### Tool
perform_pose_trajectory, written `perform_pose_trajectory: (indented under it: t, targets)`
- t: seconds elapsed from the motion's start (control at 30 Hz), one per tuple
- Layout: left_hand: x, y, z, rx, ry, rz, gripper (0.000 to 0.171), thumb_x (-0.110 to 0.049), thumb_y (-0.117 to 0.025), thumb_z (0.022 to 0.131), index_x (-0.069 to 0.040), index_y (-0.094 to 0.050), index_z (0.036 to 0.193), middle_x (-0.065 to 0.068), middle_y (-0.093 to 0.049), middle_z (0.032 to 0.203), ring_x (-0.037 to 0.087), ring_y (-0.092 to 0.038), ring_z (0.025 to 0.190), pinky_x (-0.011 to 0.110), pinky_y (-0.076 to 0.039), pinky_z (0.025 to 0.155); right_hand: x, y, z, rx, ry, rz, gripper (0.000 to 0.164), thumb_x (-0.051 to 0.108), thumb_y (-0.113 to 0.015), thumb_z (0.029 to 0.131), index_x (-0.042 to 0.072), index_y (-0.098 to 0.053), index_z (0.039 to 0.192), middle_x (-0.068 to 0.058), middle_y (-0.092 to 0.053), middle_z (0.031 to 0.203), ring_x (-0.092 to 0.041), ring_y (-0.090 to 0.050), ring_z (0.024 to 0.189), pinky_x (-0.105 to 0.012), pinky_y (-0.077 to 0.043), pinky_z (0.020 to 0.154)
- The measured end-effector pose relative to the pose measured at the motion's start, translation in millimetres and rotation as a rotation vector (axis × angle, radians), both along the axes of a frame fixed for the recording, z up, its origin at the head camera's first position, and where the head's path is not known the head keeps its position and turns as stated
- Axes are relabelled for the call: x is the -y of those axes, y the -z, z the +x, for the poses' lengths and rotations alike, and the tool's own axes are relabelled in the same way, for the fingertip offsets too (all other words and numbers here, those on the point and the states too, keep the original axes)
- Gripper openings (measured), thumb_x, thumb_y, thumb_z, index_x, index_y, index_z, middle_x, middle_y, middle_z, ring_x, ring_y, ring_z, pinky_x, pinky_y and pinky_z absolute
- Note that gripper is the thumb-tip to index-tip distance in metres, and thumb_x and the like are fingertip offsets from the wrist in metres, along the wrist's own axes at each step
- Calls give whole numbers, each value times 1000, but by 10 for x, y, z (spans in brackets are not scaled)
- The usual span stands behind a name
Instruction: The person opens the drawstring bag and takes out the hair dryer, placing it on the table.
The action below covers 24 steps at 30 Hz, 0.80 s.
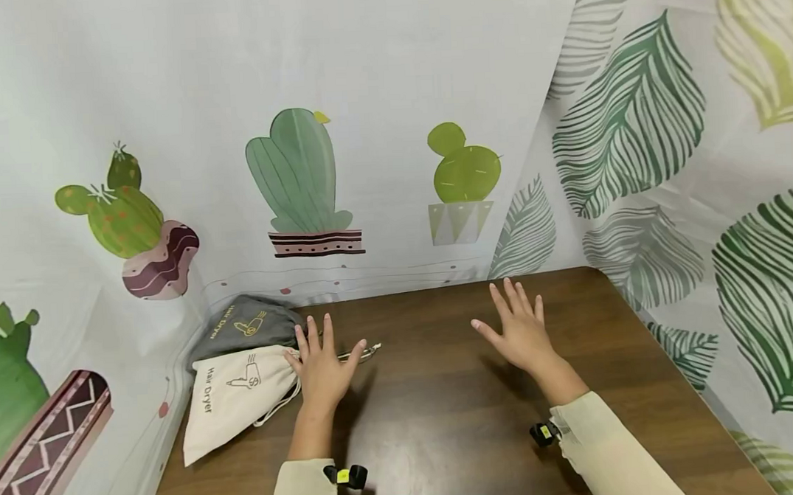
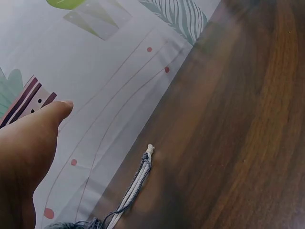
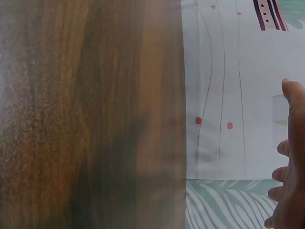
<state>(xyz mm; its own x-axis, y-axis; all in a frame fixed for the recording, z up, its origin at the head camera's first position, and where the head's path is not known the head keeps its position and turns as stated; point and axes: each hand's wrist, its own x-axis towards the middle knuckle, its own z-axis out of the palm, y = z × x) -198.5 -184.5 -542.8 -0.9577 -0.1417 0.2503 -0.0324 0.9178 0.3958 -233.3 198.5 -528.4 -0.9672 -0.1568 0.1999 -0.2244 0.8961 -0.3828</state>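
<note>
My left hand point(image 1: 327, 372), fingers spread and straight, is held over the table beside two drawstring bags. The white bag point(image 1: 233, 395), printed "Hair Dryer" with a dryer outline, lies flat at the left. Behind it, and partly covered by it, lies a dark grey bag point(image 1: 240, 324) with a similar yellow print. Grey and white drawstrings point(image 2: 136, 186) stretch across the wood past the left hand. On the right, my right hand point(image 1: 521, 336) is held over the table, its fingers also spread, holding nothing. Only the edge of that hand shows in the right wrist view.
The brown wooden table point(image 1: 430, 408) has a rounded far right corner. Behind it hangs a white cloth point(image 1: 389, 70) printed with potted cacti, and a leaf-patterned cloth point(image 1: 676, 250) runs along the right side. A small black device point(image 1: 347, 476) is strapped at each wrist.
</note>
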Motion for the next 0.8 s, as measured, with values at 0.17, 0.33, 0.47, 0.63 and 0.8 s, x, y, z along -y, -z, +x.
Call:
perform_pose_trajectory:
  t: [0.17,0.33,0.47,0.63,0.8]
  targets:
    - [21,19,17,20,4,-5,97,-79,-47,89,-20,-23,162,20,-14,169,47,-8,155,82,-3,112,-15,-4,8,4,3,-5,92,70,-49,95,16,-17,163,-20,-10,169,-43,-5,156,-73,3,118]
    - [54,35,40,31,-34,11,97,-78,-50,89,-20,-23,162,22,-15,168,49,-7,155,82,-3,112,-19,-32,-3,-3,-5,-2,92,70,-50,94,18,-17,163,-18,-10,170,-43,-5,157,-73,4,118]
    - [75,44,37,21,-43,23,97,-76,-53,88,-19,-25,162,23,-18,167,50,-7,154,82,-2,112,-26,-51,1,0,-8,14,92,71,-49,95,19,-16,163,-18,-9,170,-44,-4,156,-73,4,118]
    - [106,44,44,6,-49,39,96,-72,-57,88,-17,-26,161,24,-18,167,50,-8,154,82,-1,112,-26,-52,8,-4,-7,9,91,71,-47,95,19,-16,163,-18,-9,170,-44,-6,156,-73,5,118]
    - [143,54,66,24,-56,56,96,-66,-60,90,-18,-20,163,25,-16,167,50,-5,154,82,2,112,-12,-27,23,-13,6,-6,89,70,-45,96,19,-16,163,-19,-13,169,-44,-8,156,-73,3,119]
